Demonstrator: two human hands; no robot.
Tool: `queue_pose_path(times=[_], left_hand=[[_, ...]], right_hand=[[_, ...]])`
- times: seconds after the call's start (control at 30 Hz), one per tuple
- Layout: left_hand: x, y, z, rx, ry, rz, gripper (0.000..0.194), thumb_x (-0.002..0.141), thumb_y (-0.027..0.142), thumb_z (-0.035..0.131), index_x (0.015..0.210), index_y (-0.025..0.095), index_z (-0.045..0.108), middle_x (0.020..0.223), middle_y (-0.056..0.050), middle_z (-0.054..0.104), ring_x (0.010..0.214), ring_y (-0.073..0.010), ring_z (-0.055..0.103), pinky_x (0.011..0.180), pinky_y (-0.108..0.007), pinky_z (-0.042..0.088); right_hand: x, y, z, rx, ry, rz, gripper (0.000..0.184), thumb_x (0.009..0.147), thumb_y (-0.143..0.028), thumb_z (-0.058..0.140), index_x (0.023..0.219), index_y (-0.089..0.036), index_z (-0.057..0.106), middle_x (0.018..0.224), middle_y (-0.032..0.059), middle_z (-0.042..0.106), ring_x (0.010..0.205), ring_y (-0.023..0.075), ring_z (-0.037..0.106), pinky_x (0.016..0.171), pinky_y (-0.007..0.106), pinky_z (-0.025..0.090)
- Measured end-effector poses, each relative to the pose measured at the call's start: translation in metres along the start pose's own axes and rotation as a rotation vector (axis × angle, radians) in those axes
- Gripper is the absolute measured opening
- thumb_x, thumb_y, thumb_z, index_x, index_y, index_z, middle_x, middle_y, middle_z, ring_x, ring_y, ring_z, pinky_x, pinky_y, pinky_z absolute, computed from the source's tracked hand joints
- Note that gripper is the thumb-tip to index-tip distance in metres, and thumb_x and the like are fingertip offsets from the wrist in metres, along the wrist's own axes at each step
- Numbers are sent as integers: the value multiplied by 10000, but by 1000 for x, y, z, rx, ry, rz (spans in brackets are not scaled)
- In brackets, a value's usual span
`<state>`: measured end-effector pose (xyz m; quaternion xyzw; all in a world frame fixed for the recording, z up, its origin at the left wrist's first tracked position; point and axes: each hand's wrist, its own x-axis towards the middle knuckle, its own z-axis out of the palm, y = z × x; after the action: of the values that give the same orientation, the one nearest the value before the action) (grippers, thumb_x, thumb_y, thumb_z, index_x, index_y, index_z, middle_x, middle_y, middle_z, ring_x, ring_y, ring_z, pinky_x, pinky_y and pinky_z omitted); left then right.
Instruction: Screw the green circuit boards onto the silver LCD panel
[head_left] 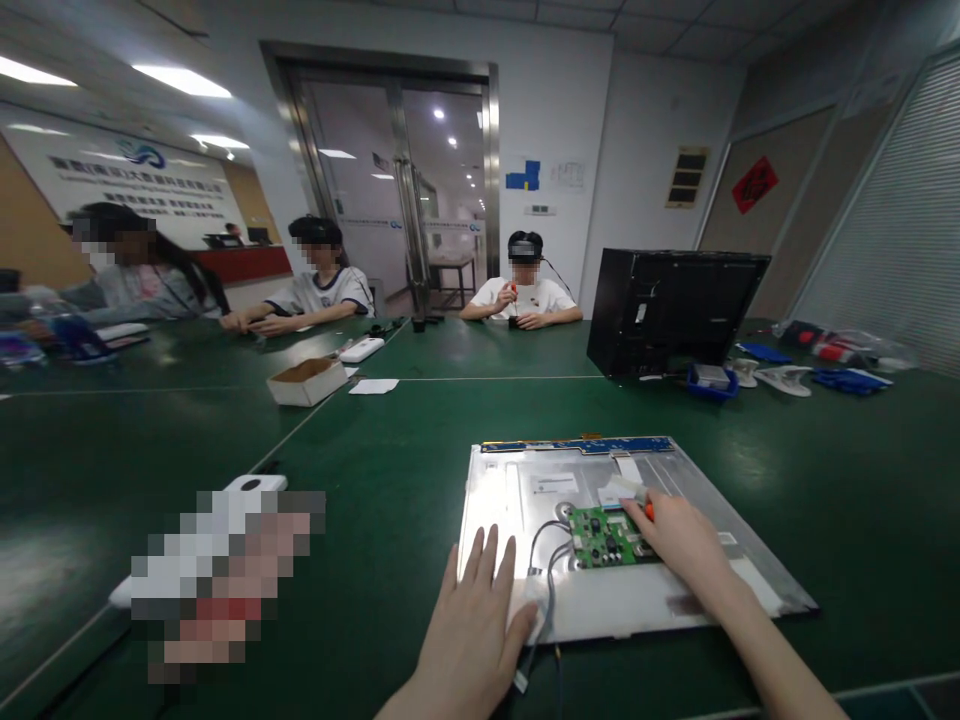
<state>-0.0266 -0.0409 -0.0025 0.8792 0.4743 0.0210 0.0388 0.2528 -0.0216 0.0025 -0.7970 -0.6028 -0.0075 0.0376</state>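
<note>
A flat LCD panel lies metal back up on the green table, with a blue circuit strip along its far edge. Near its middle sits a green circuit board, with dark cables running toward the near edge. My left hand rests flat on the panel's near left part, fingers spread, holding nothing. Over the board's right side, my right hand is closed around a small orange-handled tool, mostly hidden by the fingers. A white flat cable lies just beyond that hand.
A black monitor stands at the back right, with a blue tray before it. An open cardboard box and a white power strip are to the left. Several people sit around the table; the one opposite holds an orange tool.
</note>
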Motion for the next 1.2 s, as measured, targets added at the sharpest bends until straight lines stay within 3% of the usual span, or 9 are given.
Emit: queue_pose_path(times=[0.2,0.47,0.8,0.9,1.03,1.2], left_hand=[[14,25,2,-78,-24,-14,622,1009,485,339,1507,115,388,1571,-200,285,1471,-386,179,1155,-622,198],[32,47,8,-109,-7,53,662,1015,540,283,1521,119,360,1560,-219,309,1471,-410,164,1146,-649,154],[57,71,6,-186,4,93,690,1011,555,298,1513,87,363,1568,-255,250,1464,-437,149,1130,-690,132],[64,77,2,-210,-9,104,679,1015,534,318,1515,76,353,1574,-250,233,1469,-428,138,1139,-682,121],[72,82,3,-230,-7,109,682,1015,531,327,1513,65,354,1571,-261,241,1468,-428,147,1144,-669,136],[75,85,7,-208,14,114,686,1015,551,294,1509,82,375,1578,-229,264,1469,-429,156,1151,-659,126]], right_hand=[[10,30,1,-29,-25,-26,376,1021,-326,357,1015,-137,683,880,155,740,846,295,717,673,337,483],[23,65,0,-17,-80,-76,300,994,-242,360,957,-142,640,848,123,728,760,235,686,649,307,435],[34,109,-4,47,-76,-18,350,975,-337,319,1070,-139,592,856,154,721,804,285,688,681,347,456],[28,130,-7,101,-86,-6,438,960,-466,316,1097,-152,589,853,139,723,770,270,686,676,345,483],[8,154,-7,312,-156,-73,380,872,-504,405,981,-216,629,841,90,724,730,251,680,647,330,502],[-9,155,-8,407,-179,-87,351,849,-505,415,852,-224,626,785,85,704,665,251,670,566,321,502]])
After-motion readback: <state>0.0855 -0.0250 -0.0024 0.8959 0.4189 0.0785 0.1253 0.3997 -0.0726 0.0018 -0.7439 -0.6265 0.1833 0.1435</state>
